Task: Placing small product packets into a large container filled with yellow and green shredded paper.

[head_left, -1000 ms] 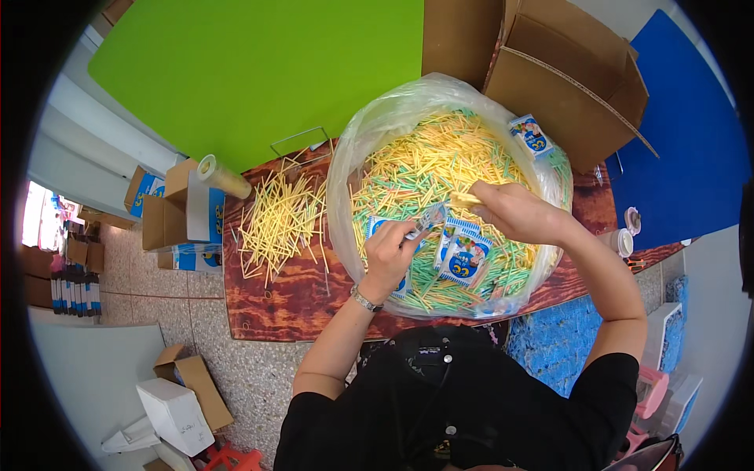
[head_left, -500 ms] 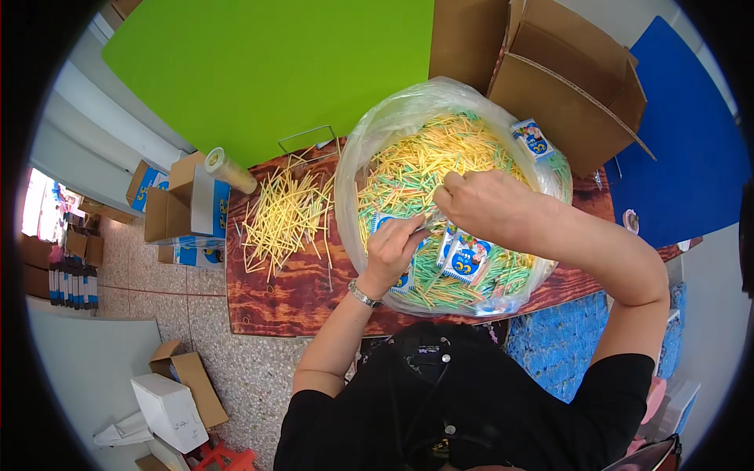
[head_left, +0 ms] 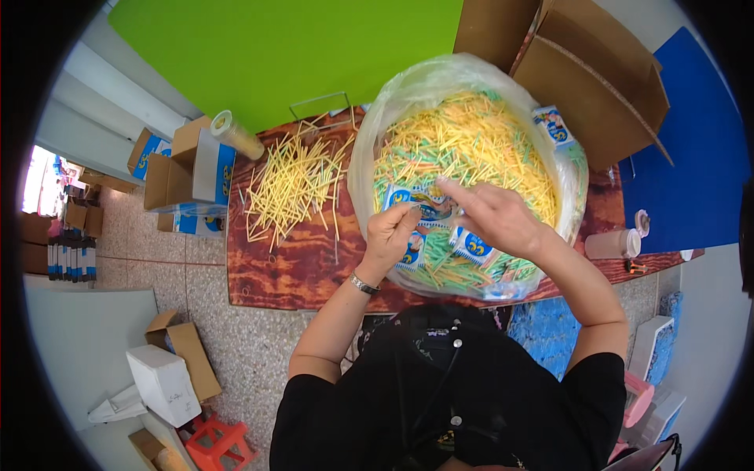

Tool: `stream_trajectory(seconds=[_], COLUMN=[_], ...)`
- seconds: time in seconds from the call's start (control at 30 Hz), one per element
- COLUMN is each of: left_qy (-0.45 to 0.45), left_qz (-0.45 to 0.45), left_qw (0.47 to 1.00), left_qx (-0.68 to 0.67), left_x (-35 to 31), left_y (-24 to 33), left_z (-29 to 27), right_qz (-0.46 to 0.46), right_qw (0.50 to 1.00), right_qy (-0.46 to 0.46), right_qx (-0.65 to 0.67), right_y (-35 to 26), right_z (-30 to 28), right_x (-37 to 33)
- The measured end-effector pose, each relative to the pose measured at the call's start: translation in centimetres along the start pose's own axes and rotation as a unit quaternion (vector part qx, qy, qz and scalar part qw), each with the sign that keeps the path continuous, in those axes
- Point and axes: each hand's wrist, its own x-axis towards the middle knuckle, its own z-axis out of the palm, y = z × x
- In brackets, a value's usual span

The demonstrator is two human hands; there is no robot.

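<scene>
At the centre of the frame, the left hand [head_left: 387, 239] pinches a blue-and-white packet [head_left: 432, 209] above coloured sticks [head_left: 479, 137] in a clear bag [head_left: 364, 161]. The right hand [head_left: 501, 220] meets the packet's right side, fingers partly curled; I cannot tell whether it grips. Yellow sticks [head_left: 294, 184] lie left of centre on the tabletop [head_left: 271, 279].

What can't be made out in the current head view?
All in the head view:
- Right hand: what, if anything, lies under its fingers; the hand itself hides it.
- Blue-and-white packet: the corner under the pinching left hand.
- Plastic bag: its bottom, buried under coloured sticks.
- Green board: its top, cut off by the upper edge.
</scene>
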Motion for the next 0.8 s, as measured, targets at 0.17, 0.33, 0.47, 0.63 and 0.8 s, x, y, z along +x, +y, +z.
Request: stream_trajectory(seconds=[0.17, 0.33, 0.47, 0.63, 0.8], left_qy=[-0.035, -0.049, -0.016, -0.021, -0.125], left_qz=[0.038, 0.009, 0.102, 0.204, 0.161], left_qw=[0.995, 0.995, 0.973, 0.894, 0.836], left_qx=[0.081, 0.088, 0.208, 0.399, 0.509], left_x=[-2.4, -5.0, -5.5, -5.0, -4.4], left_y=[-2.2, -4.3, -4.7, -3.6, -6.0], left_z=[-2.9, -4.2, -3.3, -1.2, -1.1], right_qz=[0.055, 0.092, 0.106, 0.164, 0.172], right_qw=[0.998, 0.976, 0.979, 0.976, 0.97], right_qy=[0.03, 0.08, 0.048, 0.013, 0.073], right_qx=[0.018, 0.181, 0.168, 0.143, -0.153], right_y=[0.0, -1.6, -1.0, 0.5, 2.2], right_z=[6.0, 8.9, 11.6, 16.8, 9.7], right_x=[-1.9, -2.4, -3.9, -6.3, -6.9])
